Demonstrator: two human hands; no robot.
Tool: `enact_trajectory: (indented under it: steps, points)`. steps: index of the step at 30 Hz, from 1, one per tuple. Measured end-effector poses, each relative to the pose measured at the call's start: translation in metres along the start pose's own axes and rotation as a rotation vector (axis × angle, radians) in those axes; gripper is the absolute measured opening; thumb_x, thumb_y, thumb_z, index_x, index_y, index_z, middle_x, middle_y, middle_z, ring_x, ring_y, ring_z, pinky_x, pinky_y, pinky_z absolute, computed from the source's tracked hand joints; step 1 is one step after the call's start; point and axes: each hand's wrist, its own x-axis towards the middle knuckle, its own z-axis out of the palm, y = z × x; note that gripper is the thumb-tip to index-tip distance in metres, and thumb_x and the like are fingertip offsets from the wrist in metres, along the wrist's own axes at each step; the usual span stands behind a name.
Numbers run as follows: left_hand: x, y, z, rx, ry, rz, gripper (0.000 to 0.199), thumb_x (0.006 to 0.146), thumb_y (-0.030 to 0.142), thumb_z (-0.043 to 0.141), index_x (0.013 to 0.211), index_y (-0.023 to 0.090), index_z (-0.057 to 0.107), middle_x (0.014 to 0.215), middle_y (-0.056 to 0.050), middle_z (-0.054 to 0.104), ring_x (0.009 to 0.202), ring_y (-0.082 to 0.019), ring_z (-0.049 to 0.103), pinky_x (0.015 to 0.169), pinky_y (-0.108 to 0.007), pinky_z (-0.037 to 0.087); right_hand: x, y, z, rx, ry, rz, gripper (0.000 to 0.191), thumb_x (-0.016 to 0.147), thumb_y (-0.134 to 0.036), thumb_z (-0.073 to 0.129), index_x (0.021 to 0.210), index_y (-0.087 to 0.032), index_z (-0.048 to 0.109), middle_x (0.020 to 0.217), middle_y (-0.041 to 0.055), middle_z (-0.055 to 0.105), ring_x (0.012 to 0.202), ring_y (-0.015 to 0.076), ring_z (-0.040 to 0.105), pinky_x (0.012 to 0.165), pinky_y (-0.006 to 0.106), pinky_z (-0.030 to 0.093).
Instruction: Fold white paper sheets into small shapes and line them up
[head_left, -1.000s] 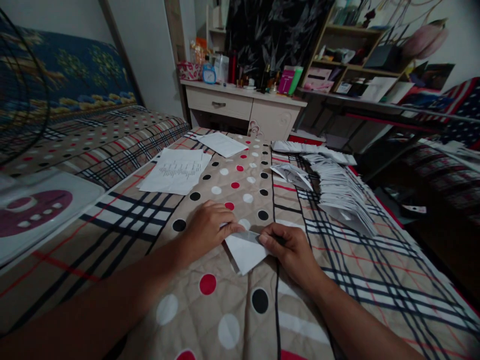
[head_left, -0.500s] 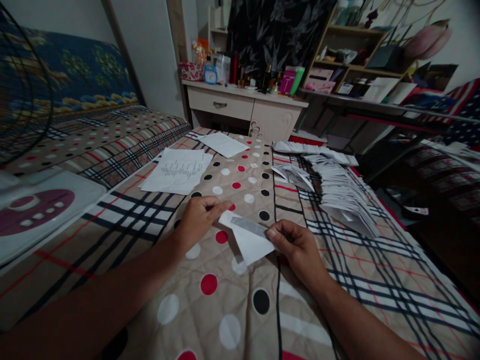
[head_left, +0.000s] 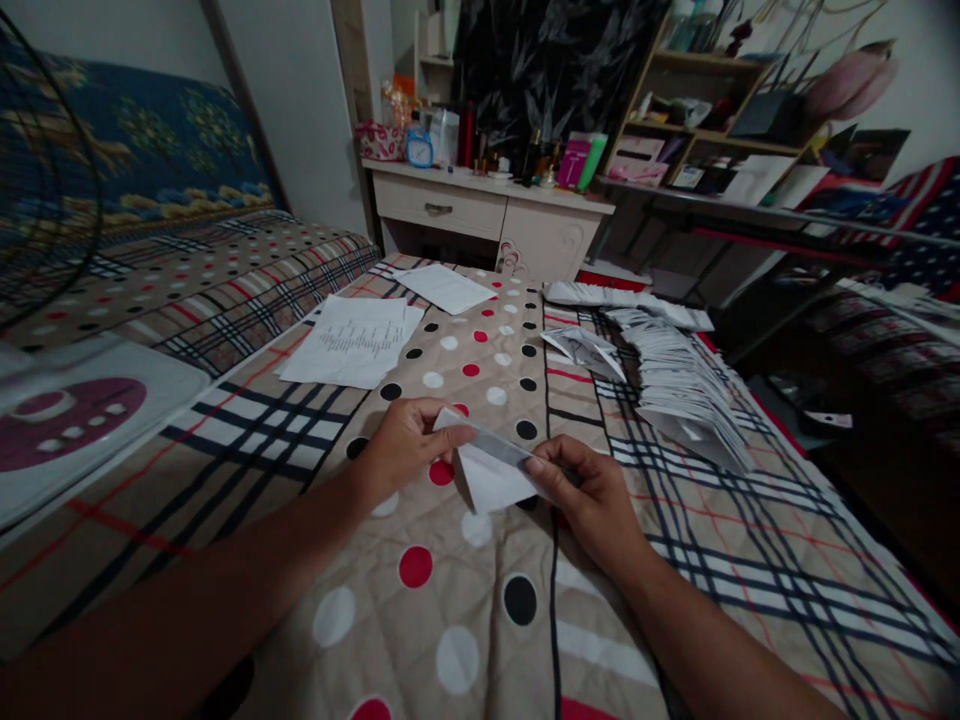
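A partly folded white paper [head_left: 493,478] with a greyish strip along its upper edge is held above the dotted bedspread [head_left: 480,560]. My left hand [head_left: 409,445] pinches its left end, thumb on top. My right hand [head_left: 589,490] grips the right end between thumb and fingers. Beyond my left hand lie printed sheets [head_left: 352,340] and another white sheet [head_left: 444,288]. On the right, a long row of folded papers [head_left: 679,385] stands packed together, with a loose folded paper [head_left: 583,350] beside it.
A pale dresser [head_left: 442,205] with bottles and a blue clock [head_left: 420,148] stands at the far end. Shelves [head_left: 712,130] are at the back right. A white package with a purple print [head_left: 82,420] lies at the left edge, below a round wire frame [head_left: 90,170].
My left hand has moved slightly right along the paper, its thumb now further over the top edge. The paper has shifted up and left a little. My right hand has barely moved.
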Motion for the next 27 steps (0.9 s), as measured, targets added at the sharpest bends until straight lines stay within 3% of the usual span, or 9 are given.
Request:
enact_trajectory:
  steps: [4, 11, 21, 27]
  points:
    - [0.0034, -0.0025, -0.0022, 0.003, 0.133, 0.001, 0.030, 0.077, 0.040, 0.070, 0.064, 0.015, 0.060, 0.043, 0.006, 0.047, 0.037, -0.005, 0.039, 0.038, -0.018, 0.027, 0.0004, -0.0009, 0.0000, 0.032, -0.048, 0.065, 0.037, 0.083, -0.049, 0.068, 0.070, -0.016, 0.061, 0.057, -0.0023, 0.054, 0.052, 0.0088, 0.043, 0.049, 0.023, 0.030]
    - [0.0043, -0.0008, -0.0030, 0.043, 0.201, -0.011, 0.037, 0.083, 0.043, 0.061, 0.058, 0.017, 0.052, 0.043, 0.005, 0.046, 0.035, -0.005, 0.039, 0.037, -0.017, 0.027, -0.0028, -0.0031, -0.0003, 0.076, -0.233, 0.047, 0.048, 0.088, -0.052, 0.061, 0.057, -0.017, 0.050, 0.048, -0.0047, 0.043, 0.046, 0.0069, 0.034, 0.046, 0.023, 0.024]
    - [0.0048, -0.0027, 0.0009, 0.022, 0.101, -0.014, 0.030, 0.082, 0.042, 0.063, 0.066, 0.016, 0.059, 0.044, 0.004, 0.052, 0.037, -0.007, 0.046, 0.038, -0.017, 0.033, -0.0010, -0.0007, 0.0012, 0.129, -0.299, 0.027, 0.050, 0.090, -0.055, 0.056, 0.059, -0.018, 0.043, 0.055, -0.0050, 0.035, 0.052, 0.0079, 0.031, 0.049, 0.024, 0.023]
    - [0.0040, -0.0053, 0.0038, 0.018, 0.010, 0.061, 0.021, 0.079, 0.035, 0.067, 0.074, 0.015, 0.064, 0.055, 0.002, 0.060, 0.047, -0.009, 0.055, 0.046, -0.018, 0.043, -0.0004, -0.0050, -0.0003, 0.081, -0.315, 0.047, 0.052, 0.089, -0.058, 0.055, 0.058, -0.019, 0.040, 0.055, -0.0060, 0.031, 0.051, 0.0073, 0.027, 0.048, 0.024, 0.022]
